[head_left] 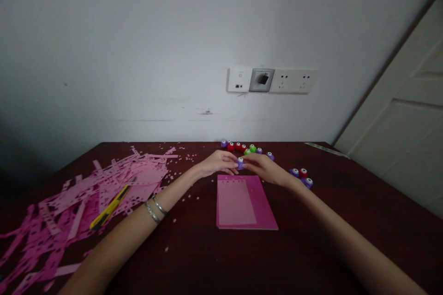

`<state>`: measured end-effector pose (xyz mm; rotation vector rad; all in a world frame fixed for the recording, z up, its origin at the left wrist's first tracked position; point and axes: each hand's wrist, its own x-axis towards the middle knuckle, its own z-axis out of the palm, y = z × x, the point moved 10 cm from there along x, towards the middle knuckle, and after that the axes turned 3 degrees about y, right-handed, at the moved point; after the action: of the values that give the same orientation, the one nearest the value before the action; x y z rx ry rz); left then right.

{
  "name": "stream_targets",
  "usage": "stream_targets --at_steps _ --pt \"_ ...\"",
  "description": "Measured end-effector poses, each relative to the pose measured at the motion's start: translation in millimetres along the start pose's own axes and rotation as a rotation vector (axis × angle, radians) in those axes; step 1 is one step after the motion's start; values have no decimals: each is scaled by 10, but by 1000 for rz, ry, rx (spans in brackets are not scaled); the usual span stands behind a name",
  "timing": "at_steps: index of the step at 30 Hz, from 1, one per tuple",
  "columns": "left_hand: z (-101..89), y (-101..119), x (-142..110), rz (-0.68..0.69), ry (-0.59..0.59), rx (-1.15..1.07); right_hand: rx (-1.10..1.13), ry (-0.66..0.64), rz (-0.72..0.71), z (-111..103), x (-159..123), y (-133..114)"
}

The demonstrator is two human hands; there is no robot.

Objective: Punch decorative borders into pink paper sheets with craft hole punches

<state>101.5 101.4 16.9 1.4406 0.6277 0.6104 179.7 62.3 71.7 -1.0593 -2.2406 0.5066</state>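
Between my two hands is a small purple craft paper punch (240,162) with a white top, just past the far edge of the paper. My left hand (220,162) has its fingers closed on the punch's left side. From the right, my right hand (266,168) grips the same punch with its fingertips. Below them a light pink sheet (236,205) lies on a darker magenta sheet (265,207). A row of small holes or cut-out shapes runs along the light sheet's far edge.
Pink paper strips and scraps (138,179) are heaped at the left, with a yellow utility knife (110,207) on them. More punches (252,148) stand at the back, and a few (303,173) at the right. A ruler-like strip (327,149) lies near the back right edge.
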Motion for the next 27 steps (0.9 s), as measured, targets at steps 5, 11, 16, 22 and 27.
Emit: stream_targets --at_steps 5,11,16,22,27 --pt "3 29 -28 2 4 68 122 127 167 -47 12 227" --pt "2 104 -36 38 17 116 297 133 331 23 -2 338" --pt "-1 106 -10 55 92 166 424 127 336 58 1 364" --pt "54 219 -44 27 54 319 471 84 358 45 -25 442" --pt "1 588 -287 178 274 996 437 128 330 -26 -33 453"
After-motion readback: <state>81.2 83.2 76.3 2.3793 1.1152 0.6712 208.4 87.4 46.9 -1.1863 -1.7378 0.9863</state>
